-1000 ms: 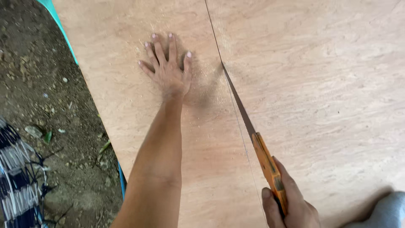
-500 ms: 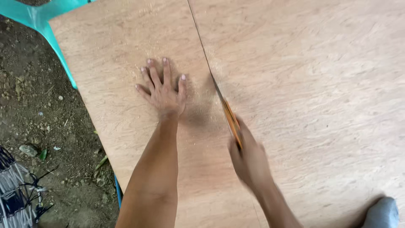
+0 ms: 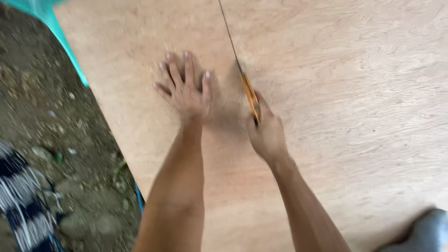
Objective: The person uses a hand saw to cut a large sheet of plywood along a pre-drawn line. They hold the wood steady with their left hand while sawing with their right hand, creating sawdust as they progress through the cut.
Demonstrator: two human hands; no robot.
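A large sheet of plywood (image 3: 354,107) is laid flat, and a thin dark cut line runs across it from the top edge. The left hand (image 3: 184,88) is pressed flat on the sheet with its fingers spread, just left of the line. An orange-handled saw (image 3: 250,95) is gripped firmly by the right hand (image 3: 266,133), its blade set in the cut. Bare soil (image 3: 42,135) and a turquoise frame (image 3: 60,37) are seen beside the sheet.

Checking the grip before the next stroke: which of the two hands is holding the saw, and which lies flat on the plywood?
The right hand grips the orange saw handle. The left hand lies flat, fingers spread, on the plywood sheet, left of the cut line.
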